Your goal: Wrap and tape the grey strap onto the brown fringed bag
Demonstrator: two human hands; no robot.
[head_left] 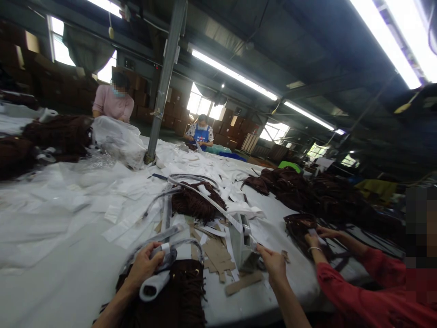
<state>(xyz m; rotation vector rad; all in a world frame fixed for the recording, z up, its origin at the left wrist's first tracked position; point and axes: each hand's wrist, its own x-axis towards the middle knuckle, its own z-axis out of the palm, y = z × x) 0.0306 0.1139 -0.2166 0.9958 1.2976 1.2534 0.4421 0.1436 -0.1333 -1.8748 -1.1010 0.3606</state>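
Gripping white roll in curled left hand | right hand pinching clear strip

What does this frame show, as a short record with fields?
Setting: workshop with a long table strewn with white strips
Left hand: closed on white roll, above brown fringed piece
Right hand: at clear plastic strip; grip unclear
Nearby: cardboard pieces
Others: red-sleeved co-worker at right; person in pink top and person in blue apron across the table
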